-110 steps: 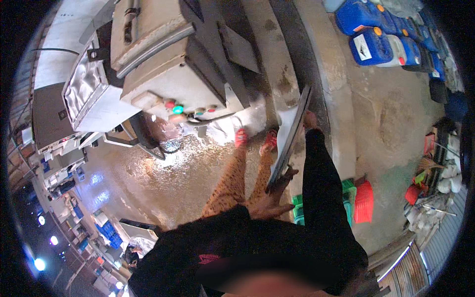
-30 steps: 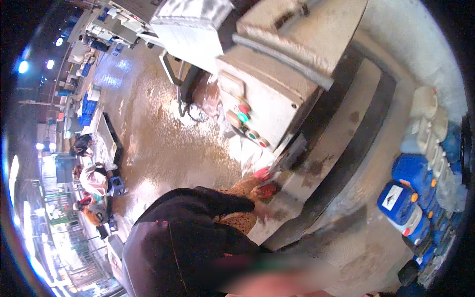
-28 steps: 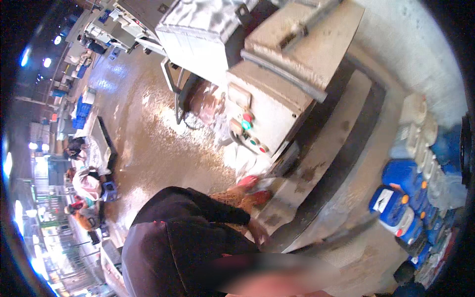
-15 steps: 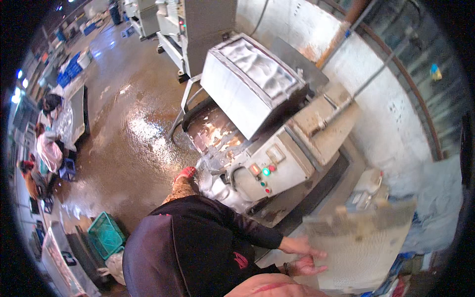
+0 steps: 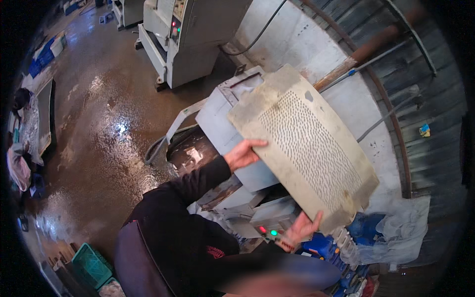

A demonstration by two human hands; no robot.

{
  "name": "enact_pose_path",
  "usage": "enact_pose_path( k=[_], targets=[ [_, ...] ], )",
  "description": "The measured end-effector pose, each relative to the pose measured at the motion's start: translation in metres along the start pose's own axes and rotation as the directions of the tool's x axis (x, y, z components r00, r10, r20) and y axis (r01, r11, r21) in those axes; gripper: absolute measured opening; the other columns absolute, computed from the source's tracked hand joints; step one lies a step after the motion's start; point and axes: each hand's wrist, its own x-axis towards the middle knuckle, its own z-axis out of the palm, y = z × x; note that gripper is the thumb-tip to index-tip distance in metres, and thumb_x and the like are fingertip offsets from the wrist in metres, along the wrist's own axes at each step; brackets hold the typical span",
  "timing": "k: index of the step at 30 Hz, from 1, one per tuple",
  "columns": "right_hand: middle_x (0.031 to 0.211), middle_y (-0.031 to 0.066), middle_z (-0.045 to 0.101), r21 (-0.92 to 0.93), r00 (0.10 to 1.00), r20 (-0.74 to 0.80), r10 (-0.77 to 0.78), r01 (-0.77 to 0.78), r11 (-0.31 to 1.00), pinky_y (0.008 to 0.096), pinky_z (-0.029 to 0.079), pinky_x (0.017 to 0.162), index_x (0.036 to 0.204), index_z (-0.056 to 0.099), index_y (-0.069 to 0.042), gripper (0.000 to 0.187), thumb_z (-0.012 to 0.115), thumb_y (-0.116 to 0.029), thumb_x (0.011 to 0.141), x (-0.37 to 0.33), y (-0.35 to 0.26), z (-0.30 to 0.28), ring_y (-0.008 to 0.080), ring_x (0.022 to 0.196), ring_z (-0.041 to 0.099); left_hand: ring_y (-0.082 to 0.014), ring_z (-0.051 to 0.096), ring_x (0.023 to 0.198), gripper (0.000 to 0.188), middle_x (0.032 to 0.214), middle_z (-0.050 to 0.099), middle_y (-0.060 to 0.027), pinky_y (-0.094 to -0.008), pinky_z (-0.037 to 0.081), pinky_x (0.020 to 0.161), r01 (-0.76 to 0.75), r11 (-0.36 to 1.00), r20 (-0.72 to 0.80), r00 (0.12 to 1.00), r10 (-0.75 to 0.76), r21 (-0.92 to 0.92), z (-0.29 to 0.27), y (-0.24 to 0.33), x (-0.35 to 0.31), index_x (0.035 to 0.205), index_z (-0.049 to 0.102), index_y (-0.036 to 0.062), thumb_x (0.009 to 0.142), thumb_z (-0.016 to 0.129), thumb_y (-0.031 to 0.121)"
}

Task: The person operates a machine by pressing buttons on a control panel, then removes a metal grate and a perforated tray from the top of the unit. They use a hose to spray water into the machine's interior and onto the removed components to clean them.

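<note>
A large flat panel (image 5: 282, 119), pale beige with rows of small dark slots or holes across its middle, is held tilted in front of me. My left hand (image 5: 243, 153) grips its near left edge, thumb on top. My right hand (image 5: 303, 227) grips the lower edge near its right end, thumb over the face. The fingers beneath are hidden by the panel. Under and behind it stands a white metal machine box (image 5: 217, 121), partly covered by the panel. Below, a control panel with red and green lights (image 5: 267, 231) shows beside my right wrist.
A tall grey machine cabinet (image 5: 208, 44) stands beyond. The brown floor (image 5: 94, 133) is wet. A green basket (image 5: 92, 266) is at lower left, blue containers (image 5: 321, 245) at lower right. People sit by a table (image 5: 47, 121) at far left.
The perforated panel has risen from the lower right and now extends over the white machine box. My left hand has moved up and away from my right hand, along the panel's edge.
</note>
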Motion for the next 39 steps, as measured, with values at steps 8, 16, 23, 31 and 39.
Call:
enact_pose_path(
  k=[8,16,23,31,39],
  targets=[
    [0.113,0.0141,0.047,0.034,0.959,-0.063,0.275,-0.274,0.961,0.0366,0.033,0.091,0.11,0.043,0.004,0.041,0.057,-0.009,0.074,0.048,0.14,0.043,0.0252,0.105,0.042,-0.024,0.053,0.093,0.031,0.103,0.052,-0.0131,-0.0384,0.044,0.082,0.023,1.0,-0.191,0.981,-0.021,0.005,-0.082,0.111,0.074,0.104,0.044,-0.0048,0.075,0.052,0.001],
    [0.112,0.0154,0.046,0.088,0.923,-0.16,0.35,-0.34,0.936,0.0364,0.034,0.091,0.111,0.042,0.005,0.041,0.055,-0.007,0.074,0.067,0.176,0.016,0.0255,0.105,0.043,-0.024,0.055,0.087,0.031,0.1,0.053,-0.0112,-0.0372,0.047,0.077,0.072,0.997,-0.261,0.963,-0.069,0.004,-0.115,0.118,0.109,0.103,0.045,-0.0027,0.073,0.054,0.0],
    [0.102,0.0149,0.052,-0.067,0.889,-0.215,0.404,-0.426,0.902,0.0292,0.04,0.083,0.112,0.041,-0.001,0.041,0.055,-0.022,0.08,0.069,0.209,0.025,0.0214,0.095,0.051,-0.0219,0.058,0.079,0.023,0.094,0.056,-0.0109,-0.0298,0.05,0.065,0.207,0.949,-0.384,0.918,-0.104,0.238,-0.148,0.148,0.105,0.097,0.052,0.003,0.076,0.056,0.01],
    [0.066,0.0143,0.059,-0.328,0.635,-0.242,0.733,-0.765,0.554,0.028,0.046,0.05,0.069,0.052,-0.003,0.063,0.039,-0.065,0.071,0.058,0.177,0.016,0.0242,0.06,0.06,-0.0273,0.06,0.074,0.024,0.087,0.058,-0.0177,-0.0367,0.054,0.066,0.281,0.856,-0.385,0.917,-0.106,0.434,-0.121,0.144,0.098,0.095,0.049,-0.0032,0.079,0.055,0.013],
    [0.057,0.0126,0.057,-0.421,0.324,-0.045,0.945,-0.864,0.276,0.021,0.034,0.033,0.063,0.053,-0.003,0.063,0.036,-0.062,0.076,0.072,0.169,-0.01,0.0209,0.048,0.057,-0.0276,0.061,0.067,0.034,0.08,0.059,-0.0214,-0.0321,0.054,0.062,0.426,0.755,-0.46,0.868,-0.186,0.498,-0.12,0.143,0.094,0.092,0.049,-0.0075,0.082,0.051,0.025]
  ],
)
